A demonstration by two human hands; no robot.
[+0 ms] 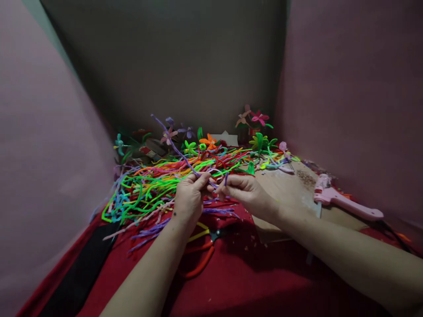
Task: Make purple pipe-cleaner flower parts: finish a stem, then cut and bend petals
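A long purple pipe cleaner [180, 152] runs up and to the left out of my left hand [191, 191], whose thumb and fingers pinch it. Close beside it, my right hand [243, 189] grips the short end of the same pipe cleaner, which bends upward at the fingertips. Both hands are held above a heap of coloured pipe cleaners [148, 180]. More purple pipe cleaners [152, 231] lie on the red cloth under and left of my left hand. Scissors [200, 262] with red and yellow handles lie below, partly hidden by my left forearm.
A pink glue gun [350, 204] lies on a brown board [274, 182] at right. Pipe-cleaner flowers, among them an orange one [209, 141] and a pink one [260, 117], stand at the back. A black strip [82, 268] lies at left. Pale panels enclose the sides.
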